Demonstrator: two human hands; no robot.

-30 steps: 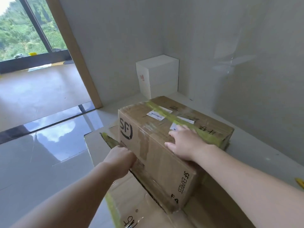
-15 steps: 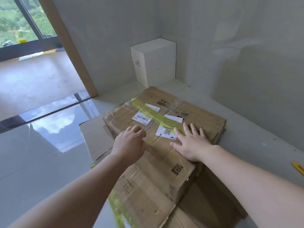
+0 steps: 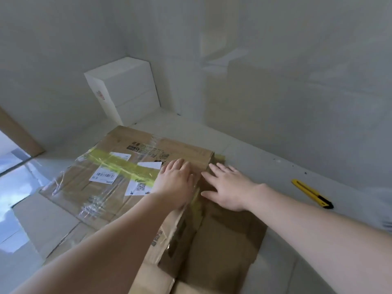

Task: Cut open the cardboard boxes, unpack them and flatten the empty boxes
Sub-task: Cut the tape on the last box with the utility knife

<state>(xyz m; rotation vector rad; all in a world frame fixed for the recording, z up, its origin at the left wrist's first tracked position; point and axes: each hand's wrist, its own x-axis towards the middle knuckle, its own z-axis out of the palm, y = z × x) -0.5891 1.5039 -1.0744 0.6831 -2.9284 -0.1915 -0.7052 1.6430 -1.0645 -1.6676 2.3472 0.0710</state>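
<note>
A brown cardboard box (image 3: 118,166) with yellow tape and white labels lies pressed flat on the floor, on top of other flattened cardboard (image 3: 222,240). My left hand (image 3: 176,183) rests palm down on its right part, fingers spread a little. Beside it, my right hand (image 3: 229,187) presses flat on the box's right edge with fingers apart. Neither hand holds anything. A yellow utility knife (image 3: 311,193) lies on the floor to the right of my right hand, apart from it.
A white box (image 3: 125,90) stands against the wall in the far corner. Grey walls close in behind and to the right. A wooden door frame (image 3: 19,134) and glossy floor tiles (image 3: 19,187) lie to the left.
The upright box has been pushed over and pressed flat. Both hands moved from its side and top to lie palm down on the flattened cardboard. The view turned right.
</note>
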